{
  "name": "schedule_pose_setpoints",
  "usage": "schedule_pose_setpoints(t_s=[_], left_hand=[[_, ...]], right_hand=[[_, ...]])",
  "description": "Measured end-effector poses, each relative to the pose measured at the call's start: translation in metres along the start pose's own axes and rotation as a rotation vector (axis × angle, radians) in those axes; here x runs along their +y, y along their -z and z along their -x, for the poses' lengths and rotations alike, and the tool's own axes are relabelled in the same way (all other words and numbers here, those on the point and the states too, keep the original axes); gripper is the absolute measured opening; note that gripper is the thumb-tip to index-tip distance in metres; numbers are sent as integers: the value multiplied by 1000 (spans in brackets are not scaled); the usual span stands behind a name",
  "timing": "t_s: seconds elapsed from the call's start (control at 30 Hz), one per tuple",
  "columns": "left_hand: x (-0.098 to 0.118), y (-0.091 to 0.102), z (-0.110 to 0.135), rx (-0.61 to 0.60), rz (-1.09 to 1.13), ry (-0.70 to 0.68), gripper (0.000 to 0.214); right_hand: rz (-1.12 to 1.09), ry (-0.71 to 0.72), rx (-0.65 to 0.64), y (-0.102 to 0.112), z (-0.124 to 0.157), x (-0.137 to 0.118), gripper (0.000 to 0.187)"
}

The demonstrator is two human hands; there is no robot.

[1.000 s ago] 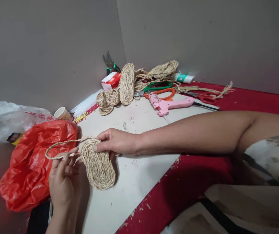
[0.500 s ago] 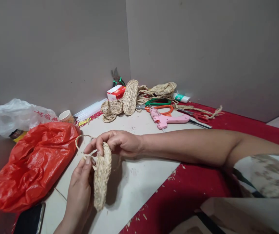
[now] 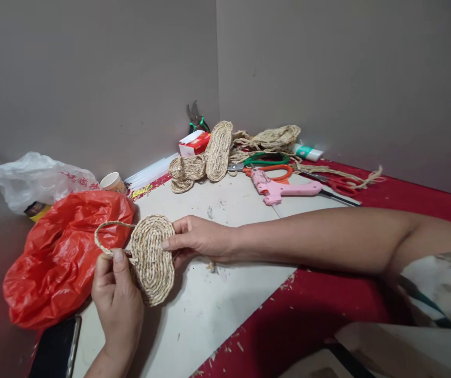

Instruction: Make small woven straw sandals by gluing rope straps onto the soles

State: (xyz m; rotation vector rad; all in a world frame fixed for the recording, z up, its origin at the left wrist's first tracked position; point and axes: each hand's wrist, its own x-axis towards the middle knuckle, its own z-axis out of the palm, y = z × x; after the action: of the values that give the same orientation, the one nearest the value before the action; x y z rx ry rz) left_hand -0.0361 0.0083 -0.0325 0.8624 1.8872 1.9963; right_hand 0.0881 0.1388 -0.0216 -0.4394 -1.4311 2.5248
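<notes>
A flat, oval sole-like piece of coiled straw cord (image 3: pixel 152 262) is held up above the pale board, its ribbed face turned toward me. My right hand (image 3: pixel 197 239) grips its right edge, thumb on the face and fingers behind. My left hand (image 3: pixel 117 289) pinches the loose straw cord (image 3: pixel 109 224) between thumb and finger, close to the piece's left edge. That cord loops out from the upper left of the piece and back into my left fingers. What lies behind the piece is hidden.
Left are a red plastic bag (image 3: pixel 63 257), a white bag (image 3: pixel 40 178), a paper cup (image 3: pixel 113 182) and a phone (image 3: pixel 55 349). At the back lie another coiled sole (image 3: pixel 218 152), pruning shears (image 3: pixel 197 118), orange-handled scissors (image 3: pixel 284 170) and a pink glue gun (image 3: pixel 288 189). Red cloth (image 3: pixel 272 315) spreads in front.
The coiled straw piece has turned from edge-on to face me. My right hand has shifted to its right edge, and my left hand has moved slightly left with the cord.
</notes>
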Motion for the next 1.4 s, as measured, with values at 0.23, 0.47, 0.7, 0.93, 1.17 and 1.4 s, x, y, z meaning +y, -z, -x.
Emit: schedule_pose_setpoints(t_s=[0.23,0.47,0.7,0.93,1.17,1.4], left_hand=[[4,-2,-7,53,89,42,22],[4,1,-20,72,42,9,20],[6,1,-14,71,-117,-140,18],[4,-2,-14,1,-71,-103,19],[-4,-6,-7,-394,29,216,34],[-1,-8,-16,-311,276,367,26]], right_hand=[[-34,27,-22,5,-4,-1,22],[5,21,27,4,-3,-5,14],[299,283,274,5,-2,-12,8],[342,281,304,7,-2,-13,5],[316,225,117,0,3,-9,40],[233,269,126,2,-1,-10,34]])
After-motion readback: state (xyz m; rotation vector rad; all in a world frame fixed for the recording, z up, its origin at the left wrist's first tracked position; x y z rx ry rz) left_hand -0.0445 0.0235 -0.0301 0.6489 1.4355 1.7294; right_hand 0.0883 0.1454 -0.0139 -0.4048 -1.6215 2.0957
